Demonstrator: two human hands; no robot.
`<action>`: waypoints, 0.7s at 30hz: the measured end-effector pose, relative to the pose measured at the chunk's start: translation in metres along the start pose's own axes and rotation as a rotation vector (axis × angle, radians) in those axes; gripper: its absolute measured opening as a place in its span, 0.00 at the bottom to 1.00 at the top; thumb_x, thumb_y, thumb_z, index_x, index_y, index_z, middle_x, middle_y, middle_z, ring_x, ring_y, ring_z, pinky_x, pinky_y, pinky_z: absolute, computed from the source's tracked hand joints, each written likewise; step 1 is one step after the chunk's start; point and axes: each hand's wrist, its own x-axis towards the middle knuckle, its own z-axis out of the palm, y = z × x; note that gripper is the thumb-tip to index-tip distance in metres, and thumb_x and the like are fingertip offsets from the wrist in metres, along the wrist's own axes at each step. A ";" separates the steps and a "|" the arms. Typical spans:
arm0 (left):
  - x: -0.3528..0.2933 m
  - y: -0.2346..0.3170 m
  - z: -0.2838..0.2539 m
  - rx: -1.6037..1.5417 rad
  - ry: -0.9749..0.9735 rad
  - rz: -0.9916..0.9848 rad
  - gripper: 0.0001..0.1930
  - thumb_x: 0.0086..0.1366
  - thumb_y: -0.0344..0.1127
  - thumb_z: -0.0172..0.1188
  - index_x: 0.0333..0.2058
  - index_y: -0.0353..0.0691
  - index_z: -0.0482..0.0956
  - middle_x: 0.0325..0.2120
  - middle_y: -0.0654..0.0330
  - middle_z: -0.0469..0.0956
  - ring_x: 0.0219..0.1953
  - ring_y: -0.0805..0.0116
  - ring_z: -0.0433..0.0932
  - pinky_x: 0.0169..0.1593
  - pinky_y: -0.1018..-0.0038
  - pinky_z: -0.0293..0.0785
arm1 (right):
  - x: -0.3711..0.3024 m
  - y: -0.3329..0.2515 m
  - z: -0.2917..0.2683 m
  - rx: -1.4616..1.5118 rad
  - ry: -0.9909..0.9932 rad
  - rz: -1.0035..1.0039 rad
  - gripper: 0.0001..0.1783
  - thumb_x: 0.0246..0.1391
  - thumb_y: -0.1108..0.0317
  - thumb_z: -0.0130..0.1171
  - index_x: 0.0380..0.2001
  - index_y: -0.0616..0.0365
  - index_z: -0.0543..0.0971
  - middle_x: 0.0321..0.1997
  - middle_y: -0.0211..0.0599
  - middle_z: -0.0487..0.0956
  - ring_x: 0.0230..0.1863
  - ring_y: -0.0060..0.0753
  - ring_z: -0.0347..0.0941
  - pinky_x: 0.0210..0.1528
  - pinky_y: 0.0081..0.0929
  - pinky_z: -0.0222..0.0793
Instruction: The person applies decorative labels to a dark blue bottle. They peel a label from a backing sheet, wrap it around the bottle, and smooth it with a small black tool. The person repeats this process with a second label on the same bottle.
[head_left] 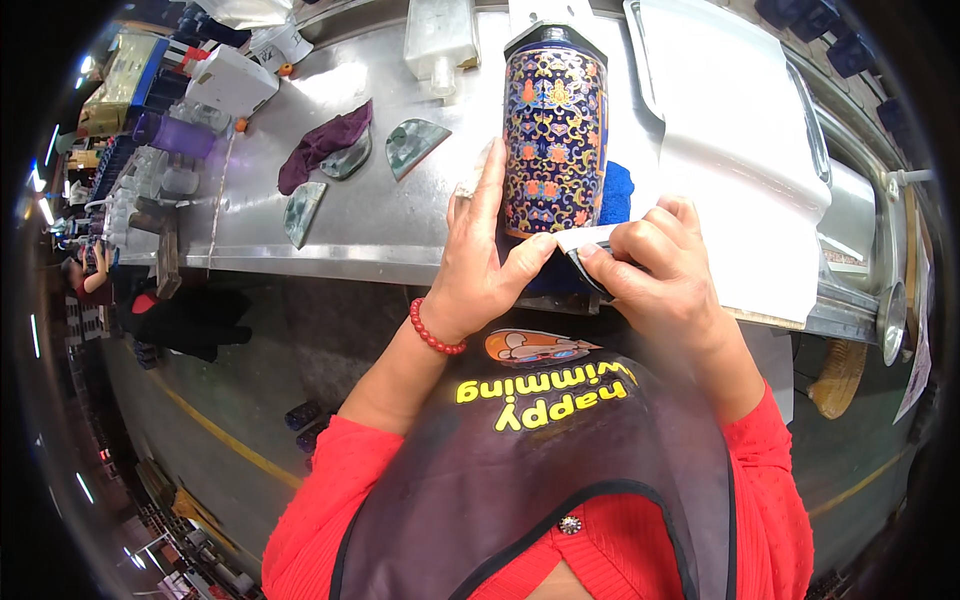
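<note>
A dark blue cylindrical vessel (553, 140) with a colourful floral pattern is in front of me on the metal bench. My left hand (482, 240) has its fingers stretched along the vessel's left side. Its thumb reaches to the near end, by a white strip (583, 238). Thumb and curled fingers of my right hand (660, 255) pinch this strip, which has a dark edge underneath. Whether the strip is attached to the vessel I cannot tell. A blue cloth (617, 193) shows at the vessel's right side, partly hidden by it.
Left on the bench (300, 245) lie a purple cloth (325, 148) and green scraper-like pieces (415, 147). A clear container (440, 45) is at the back. White sheeting (740, 160) covers the right side. A purple jar (172, 135) and glassware stand far left.
</note>
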 end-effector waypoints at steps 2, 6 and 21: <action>0.000 -0.001 -0.001 0.003 -0.001 0.004 0.46 0.65 0.42 0.63 0.73 0.25 0.49 0.70 0.36 0.61 0.71 0.47 0.61 0.72 0.57 0.49 | -0.007 -0.002 0.002 -0.024 -0.020 -0.006 0.11 0.44 0.66 0.64 0.35 0.50 0.83 0.30 0.24 0.68 0.31 0.28 0.67 0.44 0.37 0.62; 0.000 -0.005 -0.003 -0.074 -0.004 -0.017 0.45 0.65 0.42 0.62 0.73 0.24 0.50 0.70 0.36 0.60 0.72 0.45 0.60 0.73 0.58 0.49 | -0.019 -0.006 0.000 -0.036 -0.071 -0.014 0.09 0.44 0.66 0.66 0.33 0.50 0.82 0.30 0.25 0.69 0.31 0.29 0.68 0.45 0.37 0.61; 0.000 -0.028 -0.003 0.434 0.096 0.178 0.52 0.57 0.59 0.71 0.71 0.32 0.59 0.63 0.46 0.70 0.67 0.49 0.65 0.71 0.37 0.36 | 0.086 0.017 -0.022 0.106 -0.251 -0.191 0.11 0.52 0.68 0.68 0.40 0.51 0.82 0.33 0.30 0.75 0.34 0.32 0.75 0.42 0.36 0.68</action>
